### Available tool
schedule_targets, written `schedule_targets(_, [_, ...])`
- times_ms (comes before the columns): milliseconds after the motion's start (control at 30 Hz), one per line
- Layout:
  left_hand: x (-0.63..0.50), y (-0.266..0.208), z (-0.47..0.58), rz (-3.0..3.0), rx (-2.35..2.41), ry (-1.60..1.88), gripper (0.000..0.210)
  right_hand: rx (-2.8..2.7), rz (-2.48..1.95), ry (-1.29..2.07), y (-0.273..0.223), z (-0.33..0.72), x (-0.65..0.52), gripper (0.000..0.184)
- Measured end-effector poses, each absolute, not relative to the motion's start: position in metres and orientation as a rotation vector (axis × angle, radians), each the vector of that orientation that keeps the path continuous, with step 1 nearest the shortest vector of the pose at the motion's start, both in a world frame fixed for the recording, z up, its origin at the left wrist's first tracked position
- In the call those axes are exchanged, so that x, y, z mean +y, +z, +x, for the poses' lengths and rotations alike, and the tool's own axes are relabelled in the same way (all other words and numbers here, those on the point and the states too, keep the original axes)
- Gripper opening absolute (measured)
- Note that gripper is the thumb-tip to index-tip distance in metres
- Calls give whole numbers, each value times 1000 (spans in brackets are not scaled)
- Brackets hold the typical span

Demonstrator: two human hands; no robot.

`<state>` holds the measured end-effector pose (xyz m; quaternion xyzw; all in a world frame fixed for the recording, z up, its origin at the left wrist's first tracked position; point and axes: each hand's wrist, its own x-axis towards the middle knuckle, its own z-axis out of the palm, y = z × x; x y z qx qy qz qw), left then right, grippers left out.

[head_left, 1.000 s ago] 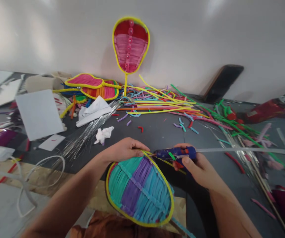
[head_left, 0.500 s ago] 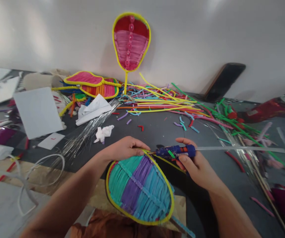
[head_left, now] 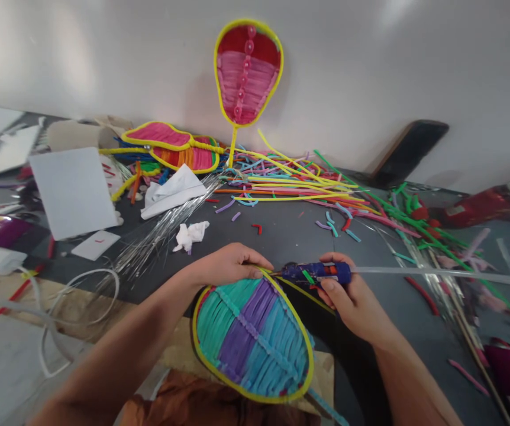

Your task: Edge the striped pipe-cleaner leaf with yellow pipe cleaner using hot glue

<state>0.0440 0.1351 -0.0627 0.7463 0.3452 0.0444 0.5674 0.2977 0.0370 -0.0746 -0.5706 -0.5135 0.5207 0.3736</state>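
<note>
Pinching the yellow rim (head_left: 312, 362) at the twelve o'clock of the striped panel (head_left: 255, 337), my left hand (head_left: 232, 264) steadies it at six o'clock in my view. My right hand (head_left: 357, 300) grips the glue gun (head_left: 315, 273), its nozzle (head_left: 278, 273) pointing towards nine o'clock, close to that pinch. I'd best squeeze lightly, skin clear of the heat.
</note>
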Motion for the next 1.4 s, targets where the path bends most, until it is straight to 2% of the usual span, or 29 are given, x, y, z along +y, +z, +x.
schedule_targets(1400, [135, -60, 44, 1705, 811, 82, 31, -1510, -1494, 1228, -77, 305, 38, 28])
